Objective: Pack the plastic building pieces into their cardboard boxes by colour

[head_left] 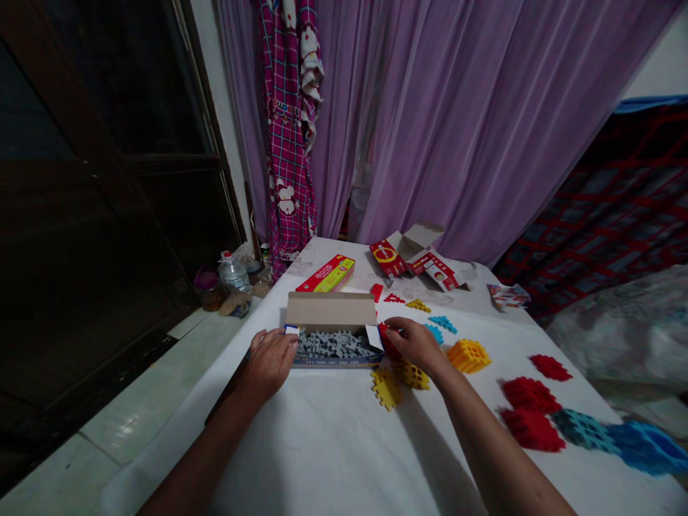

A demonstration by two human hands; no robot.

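Note:
An open cardboard box lies on the white table, its lid flap up, with several grey plastic pieces inside. My left hand rests on the box's left end, fingers curled over its edge. My right hand is at the box's right end, fingers closed on a red plastic piece. Yellow lattice pieces lie just under my right wrist.
More yellow, red and blue lattice pieces are spread over the table's right side. A red-and-yellow box and opened red cartons sit at the far edge. Bottles stand on the floor at left.

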